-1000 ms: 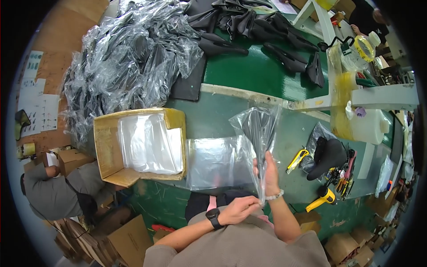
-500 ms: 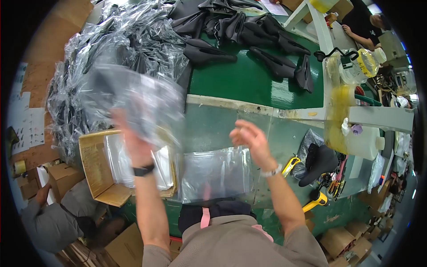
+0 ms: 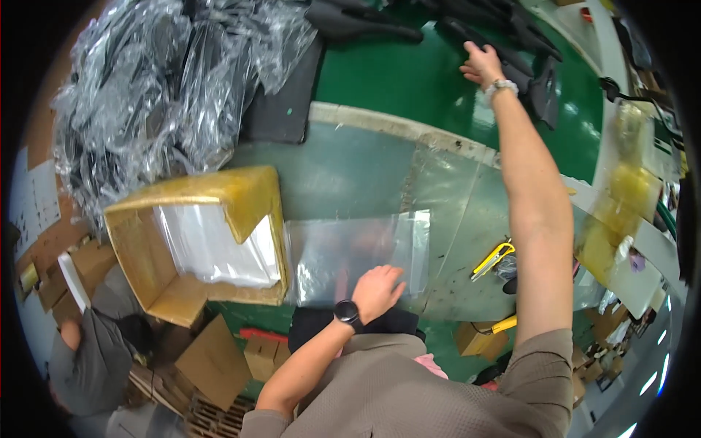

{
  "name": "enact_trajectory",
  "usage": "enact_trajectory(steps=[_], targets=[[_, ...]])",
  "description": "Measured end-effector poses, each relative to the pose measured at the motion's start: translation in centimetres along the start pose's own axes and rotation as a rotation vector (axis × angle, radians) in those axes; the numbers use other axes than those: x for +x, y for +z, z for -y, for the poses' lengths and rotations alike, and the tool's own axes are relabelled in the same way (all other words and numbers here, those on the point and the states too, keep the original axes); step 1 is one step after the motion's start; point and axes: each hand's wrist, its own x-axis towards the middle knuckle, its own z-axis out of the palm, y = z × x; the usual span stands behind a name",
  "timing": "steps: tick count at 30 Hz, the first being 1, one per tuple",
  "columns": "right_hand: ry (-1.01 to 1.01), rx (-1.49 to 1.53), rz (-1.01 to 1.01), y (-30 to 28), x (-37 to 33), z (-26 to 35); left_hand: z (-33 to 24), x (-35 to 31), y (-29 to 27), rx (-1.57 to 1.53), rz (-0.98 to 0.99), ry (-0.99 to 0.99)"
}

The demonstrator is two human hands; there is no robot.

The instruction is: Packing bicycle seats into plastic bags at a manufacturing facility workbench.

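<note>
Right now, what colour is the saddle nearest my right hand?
The saddle is black; see the head view.

Green floor (image 3: 439,349), greyish-green workbench (image 3: 350,169) — white light strips (image 3: 648,382) rightward

From where I stand: black saddles (image 3: 515,66) at 12 to 1, glossy deep-green table top (image 3: 453,95) under them. Off-white strip (image 3: 380,120), speckled with grime, bordering a duller grey-green bench (image 3: 343,160). At 10, bagged heap (image 3: 161,95): silvery glints over charcoal. Dark grey panel (image 3: 274,120) at 11, one small green dot. At 9, yellowish-tan box (image 3: 252,191), whitish sheets (image 3: 193,241) inside. Centre: clear plastic bags (image 3: 328,252), grey-green showing through. Just past 3, yellow cutter (image 3: 493,259). At 6, taupe shirt (image 3: 423,379), fine-textured; black watch (image 3: 347,312). Pale bracelet (image 3: 501,87) at 1. Co-worker at 8: grey top (image 3: 95,358).
</note>
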Motion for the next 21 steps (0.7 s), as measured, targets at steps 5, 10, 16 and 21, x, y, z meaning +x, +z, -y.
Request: enact_trajectory(steps=[5,10,16,21], targets=[[0.013,0.140,0.009,-0.7,-3.5,-3.2,0.4,0.0,3.6,0.204,0.052,-0.017],[-0.408,-0.327,-0.276,-0.9,-11.5,-9.3,-0.8,1.7,5.5,0.218,-0.056,-0.022],[-0.366,-0.093,-0.120,-3.1,-19.4,-12.6,1.0,3.1,8.2,0.312,-0.103,-0.026],[-0.132,0.241,-0.019,-6.5,-32.7,-18.1,2.8,1.9,7.2,0.181,-0.048,0.026]])
